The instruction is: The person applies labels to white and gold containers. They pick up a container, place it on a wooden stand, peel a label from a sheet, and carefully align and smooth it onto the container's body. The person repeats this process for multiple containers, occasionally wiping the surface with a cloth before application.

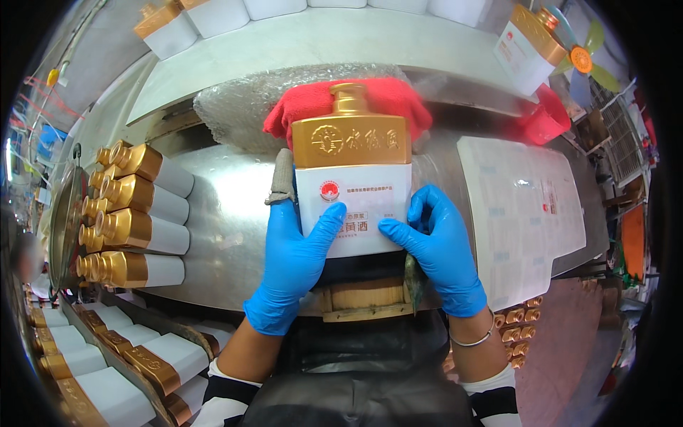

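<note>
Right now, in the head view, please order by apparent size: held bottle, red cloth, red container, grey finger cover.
1. Held bottle
2. Red cloth, partly hidden
3. Red container
4. Grey finger cover

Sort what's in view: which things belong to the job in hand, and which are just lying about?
Likely part of the job:
gold-and-white bottle, between left grip and right grip
red cloth behind its neck
white printed sheets at right
matching bottles at left

Probably just lying about:
red cup
fan with coloured blades
</note>
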`<state>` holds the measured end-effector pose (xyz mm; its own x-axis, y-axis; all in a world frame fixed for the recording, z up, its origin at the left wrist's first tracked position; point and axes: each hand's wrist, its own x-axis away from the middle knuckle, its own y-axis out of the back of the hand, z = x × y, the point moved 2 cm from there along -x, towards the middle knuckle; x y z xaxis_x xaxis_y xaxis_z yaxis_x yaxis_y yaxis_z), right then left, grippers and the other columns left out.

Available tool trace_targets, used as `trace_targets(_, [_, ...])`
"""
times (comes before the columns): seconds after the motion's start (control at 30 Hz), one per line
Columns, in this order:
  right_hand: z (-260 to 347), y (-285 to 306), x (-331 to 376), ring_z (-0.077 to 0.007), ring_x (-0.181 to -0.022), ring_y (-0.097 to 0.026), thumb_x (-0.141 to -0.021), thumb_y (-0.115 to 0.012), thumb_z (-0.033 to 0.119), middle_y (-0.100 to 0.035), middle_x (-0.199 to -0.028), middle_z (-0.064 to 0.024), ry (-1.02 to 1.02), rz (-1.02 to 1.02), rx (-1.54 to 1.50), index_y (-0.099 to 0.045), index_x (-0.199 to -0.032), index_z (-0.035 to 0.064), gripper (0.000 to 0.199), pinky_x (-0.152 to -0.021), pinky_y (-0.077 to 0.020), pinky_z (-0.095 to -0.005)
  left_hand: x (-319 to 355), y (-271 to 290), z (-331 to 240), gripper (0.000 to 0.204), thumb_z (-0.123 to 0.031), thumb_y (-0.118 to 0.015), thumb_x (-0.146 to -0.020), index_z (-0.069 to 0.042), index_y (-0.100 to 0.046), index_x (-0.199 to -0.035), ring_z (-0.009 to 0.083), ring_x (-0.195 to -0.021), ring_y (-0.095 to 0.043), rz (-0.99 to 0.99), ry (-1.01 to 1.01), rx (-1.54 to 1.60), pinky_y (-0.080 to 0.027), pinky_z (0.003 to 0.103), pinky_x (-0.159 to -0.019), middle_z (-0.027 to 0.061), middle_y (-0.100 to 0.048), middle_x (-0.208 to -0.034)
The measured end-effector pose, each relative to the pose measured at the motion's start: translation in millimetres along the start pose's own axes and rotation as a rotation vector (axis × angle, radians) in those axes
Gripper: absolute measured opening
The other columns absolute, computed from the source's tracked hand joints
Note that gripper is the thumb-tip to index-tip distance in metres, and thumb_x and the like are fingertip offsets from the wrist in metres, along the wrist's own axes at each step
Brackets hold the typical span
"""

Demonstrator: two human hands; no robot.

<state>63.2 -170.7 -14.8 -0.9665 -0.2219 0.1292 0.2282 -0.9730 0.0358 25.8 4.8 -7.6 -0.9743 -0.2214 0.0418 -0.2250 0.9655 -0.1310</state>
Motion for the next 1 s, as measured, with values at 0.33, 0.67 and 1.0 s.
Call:
trace_targets(0.33, [-7, -6, -5, -0.0069, -0.059, -0.040, -0.081, -0.069, 0.031, -0.043, -0.064, 0.0003, 0.029, -0.164, 0.055, -0.046, -0.070, 0.0076, 0.035, -0.052, -0.0388, -0.0231, 0, 3, 4, 0.067, -0.007, -0.052, -0.090, -0.002, -0.011, -0.143, 0.0233, -0.119, -0.045, -0.016, -0.019, 0.101, -0.040, 0.034, -0.097, 0.0184, -0.037, -0.135])
trace_targets(0.67, [-26, 44, 0, -0.0143, -0.063, -0.051, -0.092, -0.049, 0.044, -0.054, -0.076, -0.0040, -0.340, -0.341, -0.934, -0.056, -0.105, 0.0045, 0.042, -0.057, -0.0462, -0.0268, 27, 13, 15, 0.061, -0.007, -0.049, -0.092, -0.001, -0.017, -0.143, 0.0207, -0.118, -0.042, 0.047, -0.111, 0.050, -0.036, 0.032, -0.099, 0.0169, -0.038, -0.135])
trace_targets(1.0, [-7, -10, 21, -0.0086, -0.082, -0.052, -0.088, -0.061, 0.012, -0.058, -0.093, -0.0033, 0.178, -0.521, -0.269, -0.053, -0.102, 0.0013, 0.019, -0.074, -0.0457, -0.0237, 28, 8, 23, 0.060, -0.010, -0.056, -0.088, 0.003, -0.024, -0.138, 0.0199, -0.110, -0.047, -0.010, -0.122, -0.003, -0.040, 0.032, -0.094, 0.0177, -0.044, -0.125])
